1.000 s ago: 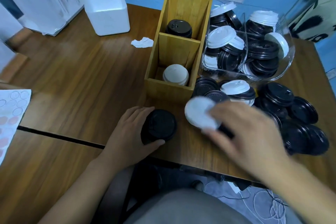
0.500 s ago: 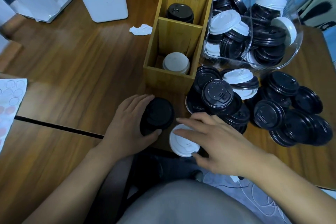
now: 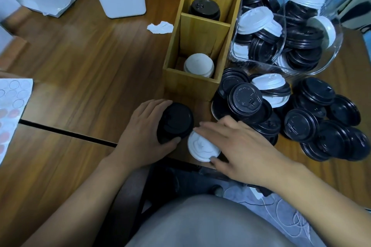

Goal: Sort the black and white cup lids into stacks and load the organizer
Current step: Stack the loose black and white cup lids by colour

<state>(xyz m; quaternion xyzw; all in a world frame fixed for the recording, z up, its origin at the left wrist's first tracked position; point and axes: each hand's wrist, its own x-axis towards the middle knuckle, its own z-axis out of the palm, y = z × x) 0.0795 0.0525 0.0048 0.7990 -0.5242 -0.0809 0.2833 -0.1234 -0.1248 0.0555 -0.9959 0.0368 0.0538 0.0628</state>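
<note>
Left hand (image 3: 140,138) clamps black lid stack (image 3: 175,122) | right hand (image 3: 239,146) half-covers white lid (image 3: 200,147), grip unclear

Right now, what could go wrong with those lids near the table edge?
The white lid under the right hand sits at the table's near edge; a nudge could drop it. The loose black pile beside that hand could slide if brushed. The left hand holds a black stack, so it cannot help.
</note>
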